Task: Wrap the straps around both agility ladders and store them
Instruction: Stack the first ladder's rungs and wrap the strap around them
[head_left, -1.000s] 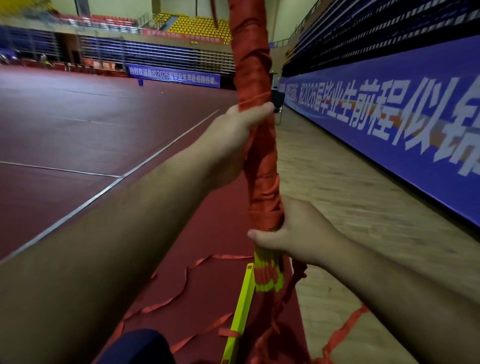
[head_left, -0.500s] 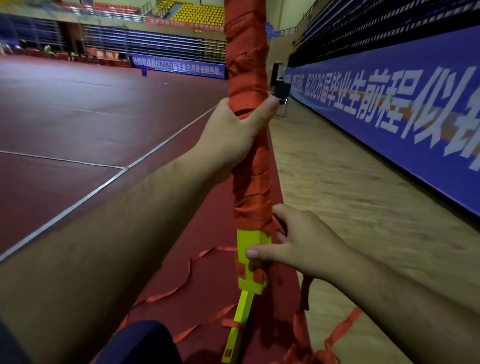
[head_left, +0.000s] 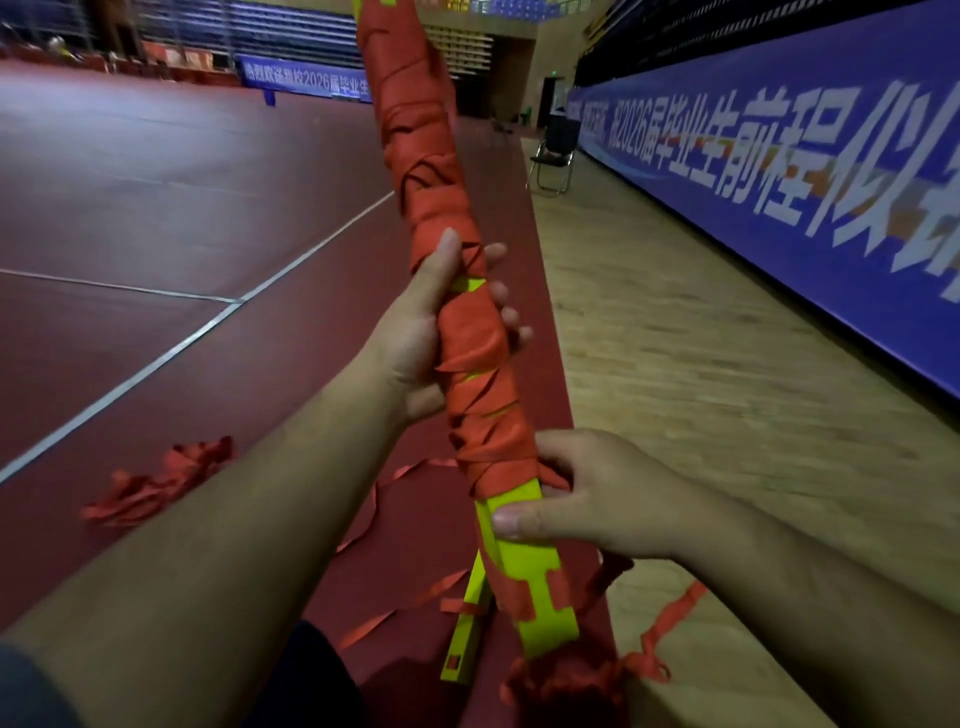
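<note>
A bundle of yellow ladder rungs (head_left: 540, 613) wrapped in orange strap (head_left: 426, 171) stands tilted in front of me, its top leaning left. My left hand (head_left: 421, 338) grips the wrapped bundle at its middle, thumb up along the strap. My right hand (head_left: 587, 499) holds the lower part where the wrap ends, thumb pressed on the bare yellow rung. A second yellow rung (head_left: 467, 639) lies on the floor below, with loose orange strap (head_left: 395, 519) trailing from it. More strap lies bunched (head_left: 156, 478) at the left and piled (head_left: 571, 680) under the bundle.
Red sports flooring (head_left: 156, 208) with white lines spreads to the left; a wooden strip (head_left: 701, 389) runs on the right along a blue banner wall (head_left: 831, 171). A folding chair (head_left: 553, 161) stands far ahead by the wall.
The bundle has tilted leftward and come lower in view. My left hand has slid down toward its middle. My right hand stays at the end of the wrap, and more bare yellow rung shows below it.
</note>
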